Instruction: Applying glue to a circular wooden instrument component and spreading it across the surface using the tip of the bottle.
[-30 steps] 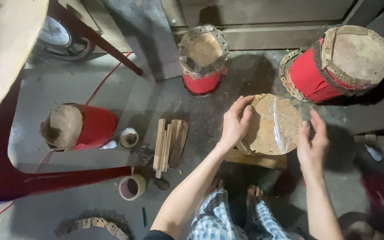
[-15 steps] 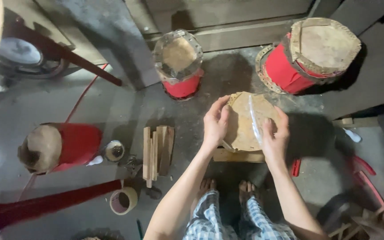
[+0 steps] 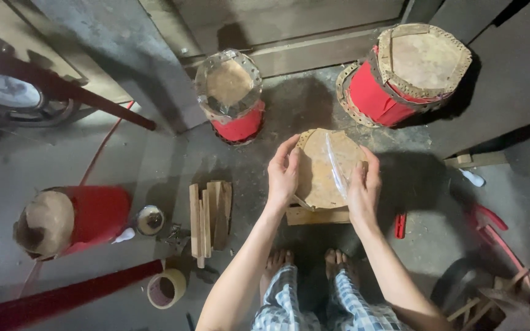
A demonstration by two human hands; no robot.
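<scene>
A small drum with a tan hide head (image 3: 320, 168) stands on a flat wooden board (image 3: 318, 215) on the floor in front of me. My left hand (image 3: 283, 171) presses against its left rim, fingers curled over the edge. My right hand (image 3: 363, 184) grips the right rim and touches a strip of clear plastic (image 3: 336, 167) lying across the hide. My bare feet (image 3: 311, 263) show below the board.
Three red drums stand around: one at the back centre (image 3: 231, 98), a larger one at the back right (image 3: 409, 70), one lying at the left (image 3: 69, 217). Wooden sticks (image 3: 210, 211), a tape roll (image 3: 167, 288), a small cup (image 3: 150, 219) and red tools (image 3: 492, 224) lie on the concrete floor.
My right hand moved in from the right side and now holds the drum's right rim. The view shifted slightly; the left hand stays on the left rim.
</scene>
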